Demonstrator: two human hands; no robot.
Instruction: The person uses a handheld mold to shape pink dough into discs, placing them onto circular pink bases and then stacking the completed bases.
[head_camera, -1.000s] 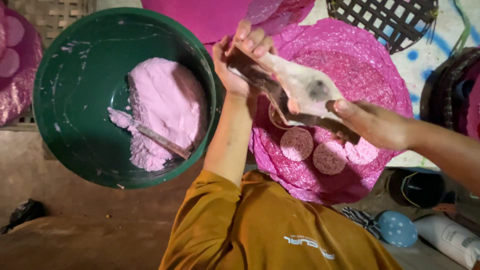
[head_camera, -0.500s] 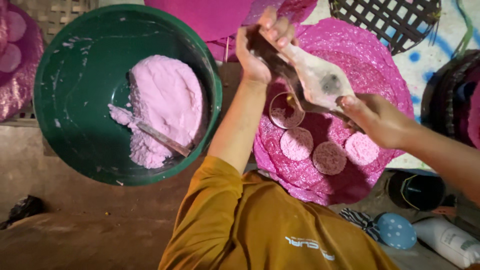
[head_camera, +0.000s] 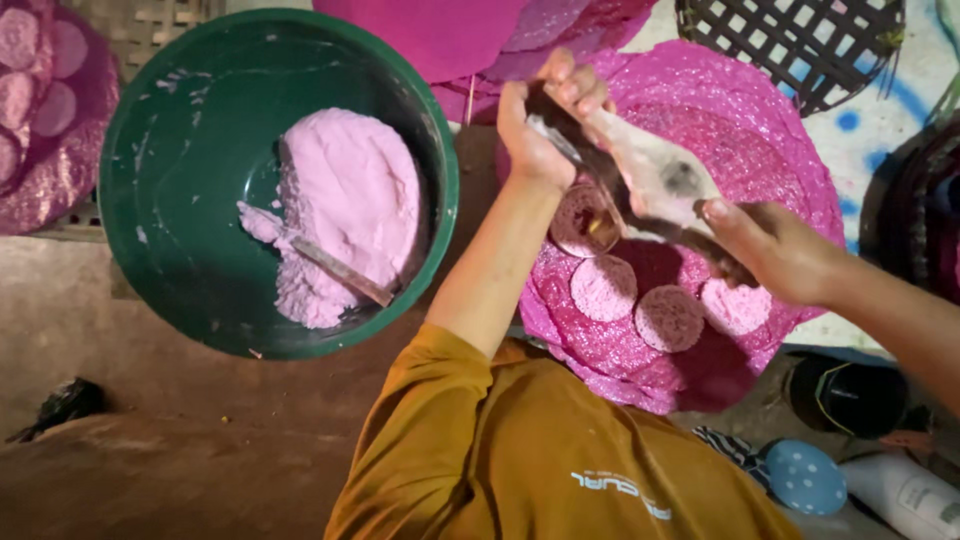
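So going left to right with the green basin (head_camera: 150, 200) as the anchor: it sits where it was a second ago, same heap of pink dough (head_camera: 345, 210) piled against its right side, same spoon (head_camera: 335, 265) stuck in the dough with the handle pointing down toward the basin's lower right rim. Nothing touched there.

What did change is just right of the basin. The paddle-shaped wooden press (head_camera: 650, 190) the person holds has tipped and slid a bit, and there's now a third flat pink disc (head_camera: 735, 305) lying next to the other two (head_camera: 603, 288) on the pink mat (head_camera: 780, 140), where a second ago I could only count two plus the mold. So my read is one more disc got turned out onto the mat and the row is growing rightward, away from the basin.

Hands: the left hand (head_camera: 540, 125), the one nearer the basin, is curled tight around the upper end of the press, fingers wrapped over, thumb side toward the basin. Right under it there's a small round ring mold (head_camera: 585, 218) sitting on the mat with something dark inside. The right hand (head_camera: 775, 250), farther from the basin, pinches the lower end of the press with fingers pressed together along it, not spread at all.

Way off right of the basin there's a dark woven basket (head_camera: 800, 45), and a blue dotted lid (head_camera: 805, 478) lower down.
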